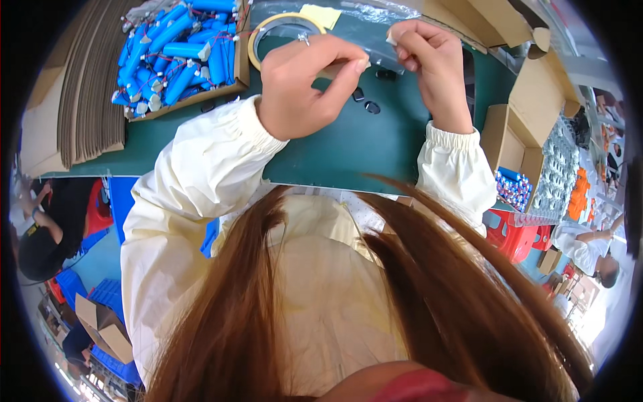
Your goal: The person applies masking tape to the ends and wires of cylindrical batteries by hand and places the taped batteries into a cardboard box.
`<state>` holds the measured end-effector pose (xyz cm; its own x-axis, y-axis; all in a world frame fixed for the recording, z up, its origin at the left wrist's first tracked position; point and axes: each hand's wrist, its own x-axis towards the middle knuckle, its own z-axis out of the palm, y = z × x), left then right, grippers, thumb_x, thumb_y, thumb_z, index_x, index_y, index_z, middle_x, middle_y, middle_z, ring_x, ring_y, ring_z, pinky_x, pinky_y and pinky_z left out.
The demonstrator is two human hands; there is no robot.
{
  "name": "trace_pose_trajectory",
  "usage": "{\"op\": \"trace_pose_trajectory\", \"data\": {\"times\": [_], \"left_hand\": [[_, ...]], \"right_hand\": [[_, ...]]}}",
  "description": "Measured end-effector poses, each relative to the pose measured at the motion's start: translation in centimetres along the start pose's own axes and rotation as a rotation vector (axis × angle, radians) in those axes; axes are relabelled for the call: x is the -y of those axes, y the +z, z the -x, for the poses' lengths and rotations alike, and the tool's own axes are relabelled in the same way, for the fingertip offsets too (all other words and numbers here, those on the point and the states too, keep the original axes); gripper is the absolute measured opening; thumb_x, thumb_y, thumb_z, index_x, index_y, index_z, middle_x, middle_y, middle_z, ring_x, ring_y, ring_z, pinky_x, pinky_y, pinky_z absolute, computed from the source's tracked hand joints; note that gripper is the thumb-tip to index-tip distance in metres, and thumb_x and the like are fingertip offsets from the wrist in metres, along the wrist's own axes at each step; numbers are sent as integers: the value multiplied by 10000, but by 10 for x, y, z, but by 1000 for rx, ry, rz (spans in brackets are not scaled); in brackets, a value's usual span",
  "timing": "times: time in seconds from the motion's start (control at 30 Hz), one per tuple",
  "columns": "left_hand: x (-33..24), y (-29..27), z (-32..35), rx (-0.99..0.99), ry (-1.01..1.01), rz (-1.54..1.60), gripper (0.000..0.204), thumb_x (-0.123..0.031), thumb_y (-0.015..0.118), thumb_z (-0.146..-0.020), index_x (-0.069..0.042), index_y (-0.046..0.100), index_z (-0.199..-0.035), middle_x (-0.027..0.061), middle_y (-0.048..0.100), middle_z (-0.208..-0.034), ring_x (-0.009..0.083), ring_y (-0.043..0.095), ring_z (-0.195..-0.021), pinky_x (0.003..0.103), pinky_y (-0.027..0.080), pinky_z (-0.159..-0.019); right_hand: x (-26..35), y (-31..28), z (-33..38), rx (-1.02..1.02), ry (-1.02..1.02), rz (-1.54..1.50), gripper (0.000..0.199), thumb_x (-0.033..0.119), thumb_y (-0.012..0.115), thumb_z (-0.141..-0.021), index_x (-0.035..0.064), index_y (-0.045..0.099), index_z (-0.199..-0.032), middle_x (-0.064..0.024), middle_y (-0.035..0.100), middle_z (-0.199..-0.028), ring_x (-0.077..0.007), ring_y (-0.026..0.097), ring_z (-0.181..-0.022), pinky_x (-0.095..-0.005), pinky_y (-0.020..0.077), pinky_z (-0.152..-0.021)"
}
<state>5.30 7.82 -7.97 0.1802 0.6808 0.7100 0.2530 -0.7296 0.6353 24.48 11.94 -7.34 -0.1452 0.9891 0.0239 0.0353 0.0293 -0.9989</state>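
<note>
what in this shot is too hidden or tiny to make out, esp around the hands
- Head view: what the left hand pinches is covered by its own fingers.
- Head view: the small pale bit in the right hand is too small to identify.
- Head view: the tape roll is partly behind the left hand.
- Head view: the small black parts on the green mat are too tiny to name.

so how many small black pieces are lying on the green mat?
3. One lies just below the right hand; two more sit side by side lower down, between the wrists. Others may be hidden under the hands.
</note>
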Motion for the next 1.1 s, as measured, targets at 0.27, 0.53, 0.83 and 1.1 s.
{"op": "trace_pose_trajectory", "data": {"times": [0.27, 0.53, 0.83, 1.1], "left_hand": [[4, -1, -4, 132, -222, 403, 111, 27, 615, -767, 21, 640, -875, 96, 650, -826, 164, 616, -752, 256, 479, -697], [9, -1, -13, 337, -508, 878, 328, -37, 595, -804, 7, 555, -1126, 107, 627, -986, 190, 598, -908, 304, 455, -843], [10, -1, -7, 389, -455, 1039, 518, -139, 543, -872, -40, 356, -1345, 147, 573, -1068, 227, 555, -985, 337, 421, -892], [16, -1, -4, 347, -563, 1013, 468, -140, 544, -875, -22, 413, -1308, 111, 592, -1033, 187, 575, -919, 308, 441, -836]], "right_hand": [[11, -2, -2, 115, -148, -231, 206, 185, 550, -872, 12, 659, -899, -10, 564, -645, -55, 441, -553, -180, 331, -512], [16, 3, 4, -102, -275, -86, 219, 164, 573, -839, -3, 641, -963, -22, 596, -714, -64, 498, -626, -188, 383, -556], [28, -13, 88, -513, -525, 122, 218, 17, 626, -769, -1, 601, -985, -40, 636, -848, -73, 590, -730, -200, 473, -649], [42, -115, 157, -711, -429, 959, 417, -28, 615, -743, 28, 518, -1145, -86, 659, -917, -151, 634, -786, -257, 495, -731]]}}
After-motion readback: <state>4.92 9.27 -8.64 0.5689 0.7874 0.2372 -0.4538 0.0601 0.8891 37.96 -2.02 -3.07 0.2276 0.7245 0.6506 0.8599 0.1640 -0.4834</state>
